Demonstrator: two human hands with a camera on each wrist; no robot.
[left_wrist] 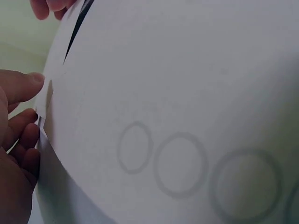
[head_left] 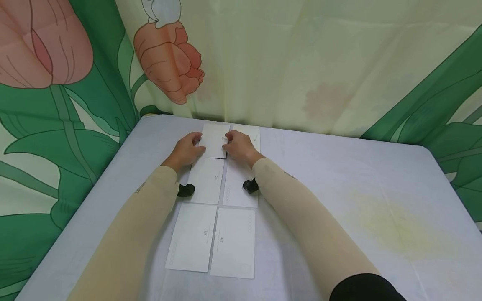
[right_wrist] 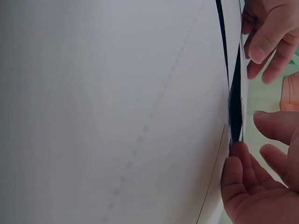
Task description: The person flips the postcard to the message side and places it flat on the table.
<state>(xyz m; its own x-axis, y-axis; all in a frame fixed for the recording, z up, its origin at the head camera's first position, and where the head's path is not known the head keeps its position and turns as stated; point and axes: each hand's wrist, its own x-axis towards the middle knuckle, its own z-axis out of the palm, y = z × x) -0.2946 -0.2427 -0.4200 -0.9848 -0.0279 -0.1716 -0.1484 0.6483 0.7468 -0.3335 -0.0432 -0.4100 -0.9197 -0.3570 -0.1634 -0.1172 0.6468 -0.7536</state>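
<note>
White postcards with small printed marks lie in two columns. My left hand [head_left: 187,148] is at the left edge of the far-left postcard [head_left: 214,140], thumb and fingertips right at that edge. At its right edge is my right hand [head_left: 241,146], reaching over the far-right postcard [head_left: 251,133] and partly hiding it. A dark shadow line shows under the near edge of the far-left card. In the right wrist view my right fingertips [right_wrist: 232,172] touch a card edge beside a dark gap, the thumb standing apart. Printed circles show on a postcard [left_wrist: 224,93] in the left wrist view.
Nearer me lie a middle-left postcard [head_left: 206,182], a middle-right postcard [head_left: 239,192], a near-left postcard [head_left: 192,238] and a near-right postcard [head_left: 233,246]. White cloth [head_left: 339,200] covers the table. Behind it hangs a flowered curtain [head_left: 282,62]. Black wrist mounts [head_left: 186,190] stick out below my sleeves.
</note>
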